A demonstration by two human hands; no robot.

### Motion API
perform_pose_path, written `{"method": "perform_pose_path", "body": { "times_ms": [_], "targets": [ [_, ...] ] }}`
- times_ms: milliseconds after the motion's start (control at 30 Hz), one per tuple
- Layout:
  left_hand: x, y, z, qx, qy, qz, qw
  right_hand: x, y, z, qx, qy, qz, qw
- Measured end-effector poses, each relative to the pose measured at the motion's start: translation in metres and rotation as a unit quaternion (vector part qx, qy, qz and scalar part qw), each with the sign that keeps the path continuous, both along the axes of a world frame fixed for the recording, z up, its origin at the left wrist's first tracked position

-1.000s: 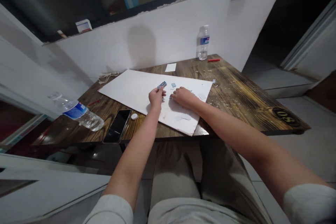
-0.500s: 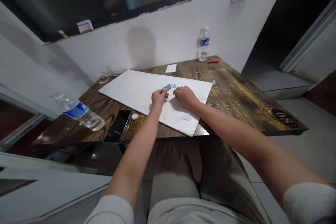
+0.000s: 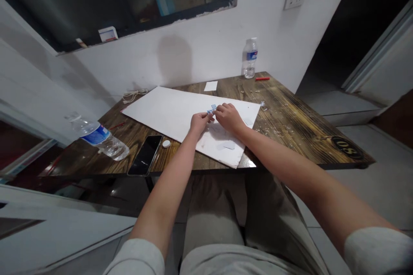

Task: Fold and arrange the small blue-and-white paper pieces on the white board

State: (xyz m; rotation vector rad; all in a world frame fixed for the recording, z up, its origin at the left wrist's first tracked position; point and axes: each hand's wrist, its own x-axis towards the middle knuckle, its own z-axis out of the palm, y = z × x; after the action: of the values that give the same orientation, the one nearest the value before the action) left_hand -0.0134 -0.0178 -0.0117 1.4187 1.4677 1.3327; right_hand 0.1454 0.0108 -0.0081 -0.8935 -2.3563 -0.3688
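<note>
A large white board [image 3: 161,109] lies on the dark wooden table, and both hands are over its right half. My left hand [image 3: 200,122] pinches a small blue-and-white paper piece [image 3: 210,112] between thumb and fingers. My right hand [image 3: 228,117] meets it there, its fingertips closed at the piece's right end. Whether the right fingers hold the same piece or something thinner is too small to see. Just beyond the fingertips, a blue-striped paper piece [image 3: 213,106] rests on the board. Pale paper scraps [image 3: 229,145] lie nearer to me.
To the left are a tilted water bottle [image 3: 100,135], a phone [image 3: 145,154] and a white bottle cap [image 3: 166,143]. Against the wall stands another bottle [image 3: 250,60] beside a red stick-like object [image 3: 262,78]. A white paper [image 3: 211,86] and a cable [image 3: 134,94] lie behind the board.
My left hand has moved right with the blue-and-white paper piece, closing the gap to my right hand. The fingertips of both hands now meet at the piece.
</note>
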Motion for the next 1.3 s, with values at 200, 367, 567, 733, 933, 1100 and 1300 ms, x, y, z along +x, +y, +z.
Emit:
{"method": "perform_pose_path", "body": {
  "times_ms": [200, 367, 567, 733, 933, 1100, 1300],
  "targets": [
    [0.001, -0.002, 0.001, 0.039, -0.027, -0.001, 0.999, -0.001, 0.005, -0.007, -0.016, 0.073, 0.057, 0.996],
    [-0.001, -0.001, -0.003, 0.059, 0.026, 0.004, 0.998, -0.001, 0.018, -0.019, -0.154, 0.258, 0.124, 0.946],
    [0.0, -0.008, 0.003, 0.038, 0.002, -0.036, 0.999, 0.003, 0.027, -0.022, -0.342, 0.393, 0.121, 0.845],
    [0.005, -0.03, 0.034, 0.105, -0.28, -0.076, 0.951, 0.006, 0.032, -0.023, -0.358, 0.46, 0.075, 0.809],
    [0.02, -0.059, 0.068, 0.108, -0.405, -0.054, 0.906, 0.005, 0.031, -0.024, -0.3, 0.372, 0.059, 0.876],
    [0.021, -0.117, 0.079, 0.112, -0.356, -0.161, 0.913, 0.005, 0.028, -0.023, -0.265, 0.305, 0.075, 0.911],
    [0.019, -0.205, 0.095, 0.13, -0.265, -0.226, 0.929, 0.007, 0.024, -0.022, -0.26, 0.259, 0.097, 0.925]
  ]
}}
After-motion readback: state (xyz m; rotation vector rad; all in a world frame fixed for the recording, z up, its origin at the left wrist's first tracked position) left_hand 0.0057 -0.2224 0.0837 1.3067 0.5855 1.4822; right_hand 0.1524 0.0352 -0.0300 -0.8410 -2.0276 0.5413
